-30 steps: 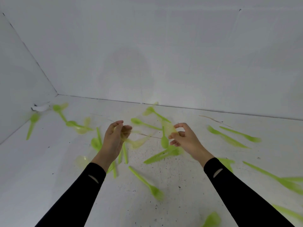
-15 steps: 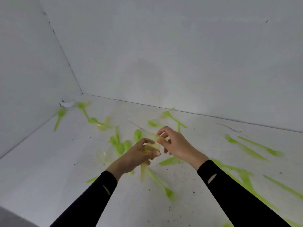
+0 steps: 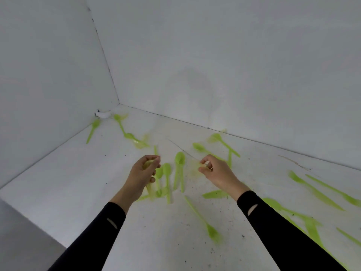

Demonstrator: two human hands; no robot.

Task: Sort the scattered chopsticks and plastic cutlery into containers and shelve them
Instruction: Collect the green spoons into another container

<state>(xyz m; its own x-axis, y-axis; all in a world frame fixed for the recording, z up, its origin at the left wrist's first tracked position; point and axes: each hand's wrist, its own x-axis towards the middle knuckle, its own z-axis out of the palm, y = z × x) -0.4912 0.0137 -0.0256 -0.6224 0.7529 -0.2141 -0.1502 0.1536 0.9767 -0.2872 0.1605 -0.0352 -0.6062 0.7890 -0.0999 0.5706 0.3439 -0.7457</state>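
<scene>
Several bright green plastic spoons (image 3: pixel 179 159), forks (image 3: pixel 212 232) and knives (image 3: pixel 214 194) lie scattered over the white surface (image 3: pixel 78 182). My left hand (image 3: pixel 143 174) grips a pale green cutlery piece (image 3: pixel 150 189) whose handle sticks out below the palm. To its right, my right hand (image 3: pixel 216 172) pinches a blurred pale yellow translucent piece (image 3: pixel 195 166) between thumb and fingertips; I cannot make out its shape. The hands hang apart above a cluster of spoons (image 3: pixel 167 173). More green cutlery (image 3: pixel 312 190) lies at the right.
White walls close the surface on the left and at the back, meeting in a corner (image 3: pixel 119 103). A small white object (image 3: pixel 103 114) sits in that corner. The surface's near-left edge drops to grey floor (image 3: pixel 23 241). Dark specks dot the surface.
Half a second ago both hands met around the pale piece; they have since drawn apart, each holding a pale piece. The view has swung towards the left corner.
</scene>
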